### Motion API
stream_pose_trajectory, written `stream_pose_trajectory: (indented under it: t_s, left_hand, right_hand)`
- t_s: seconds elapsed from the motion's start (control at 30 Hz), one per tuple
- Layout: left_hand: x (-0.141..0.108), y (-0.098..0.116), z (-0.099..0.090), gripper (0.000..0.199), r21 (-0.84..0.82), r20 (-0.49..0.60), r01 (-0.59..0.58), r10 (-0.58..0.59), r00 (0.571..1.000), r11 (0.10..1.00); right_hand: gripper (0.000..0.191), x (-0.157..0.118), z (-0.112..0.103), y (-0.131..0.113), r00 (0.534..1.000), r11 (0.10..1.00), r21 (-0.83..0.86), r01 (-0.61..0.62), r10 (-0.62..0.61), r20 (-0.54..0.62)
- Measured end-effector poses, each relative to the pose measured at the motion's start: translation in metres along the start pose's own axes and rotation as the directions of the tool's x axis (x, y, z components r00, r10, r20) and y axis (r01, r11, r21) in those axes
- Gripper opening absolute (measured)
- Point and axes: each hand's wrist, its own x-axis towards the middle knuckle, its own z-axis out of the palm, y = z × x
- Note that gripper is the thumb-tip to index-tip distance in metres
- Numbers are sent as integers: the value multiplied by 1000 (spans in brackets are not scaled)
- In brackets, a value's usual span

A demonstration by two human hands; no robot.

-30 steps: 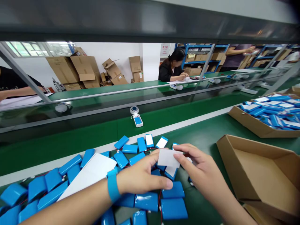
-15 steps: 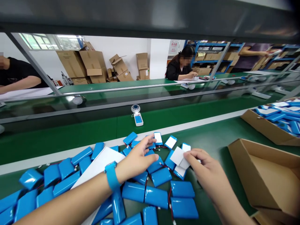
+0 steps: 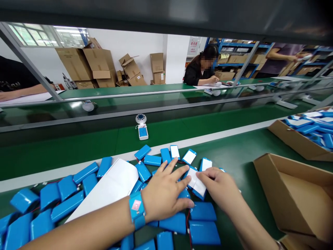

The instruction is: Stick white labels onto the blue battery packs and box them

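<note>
Blue shrink-wrapped battery packs [image 3: 204, 232] with thin wires and small white connectors lie spread over the green table. My left hand [image 3: 166, 191], fingers spread and palm down, rests over several of them, its fingertips at the edge of one pack. On that pack lies a white adhesive pad [image 3: 195, 182]. My right hand [image 3: 221, 185] pinches at the pad's right side, thumb and fingers closed. Just beyond, a few packs carry white pads on top, such as one white-topped pack [image 3: 189, 157]. A white sheet [image 3: 111, 184] lies across packs left of my left hand.
An open cardboard box [image 3: 299, 187] stands at right; behind it, another carton [image 3: 293, 139] holds padded packs. A white device [image 3: 142, 130] with a round head sits on the green conveyor [image 3: 78, 142]. Overhead runs a grey shelf [image 3: 166, 17]. Co-workers sit or stand across the line.
My left hand has come down and right onto the packs, fingers spreading. My right hand has moved slightly left, bringing the white pad onto the pack. The conveyor device has shifted left in view.
</note>
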Motion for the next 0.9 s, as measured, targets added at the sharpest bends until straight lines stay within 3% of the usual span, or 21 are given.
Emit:
stream_pose_trajectory:
  t_s: [0.07, 0.13, 0.23, 0.3, 0.4, 0.47, 0.6, 0.7, 0.8, 0.9]
  left_hand:
    - [1, -3, 2, 73, 14, 40, -12, 11, 999, 1000]
    - [2, -2, 3, 79, 12, 62, -15, 14, 998, 1000]
    - [6, 4, 3, 82, 5, 67, -38, 38, 997, 999]
    - [11, 10, 1, 80, 25, 54, -63, 61, 997, 998]
    - [19, 10, -11, 80, 43, 30, -88, 87, 996, 995]
    - [20, 0, -25, 77, 67, -31, -36, 38, 999, 997]
    - [8, -35, -49, 42, 115, -247, 144, -112, 963, 983]
    - [-5, -58, -48, 18, 99, -314, 178, -139, 939, 979]
    - [-13, -69, -34, 18, 101, -350, 193, -147, 925, 976]
    - [-15, -71, -25, 20, 114, -358, 168, -117, 926, 979]
  right_hand:
    - [35, -4, -7, -7, 999, 1000, -10, 19, -19, -49]
    - [37, -11, -19, -18, 980, 1000, -18, 23, -26, -200]
    - [41, -18, -39, -33, 898, 1000, -15, 14, -19, -440]
    - [45, -19, -46, -38, 899, 999, 40, 21, -1, -437]
    - [48, -13, -43, -36, 945, 992, 118, 55, -14, -327]
    - [45, -3, -36, -33, 964, 989, 121, 85, -51, -262]
    - [37, 29, -16, -40, 980, 973, 119, 200, -198, -28]
    - [27, 59, 5, -56, 909, 930, 133, 344, -365, 203]
    - [23, 83, 27, -74, 798, 887, 134, 443, -458, 392]
    - [24, 98, 42, -84, 725, 860, 112, 499, -485, 490]
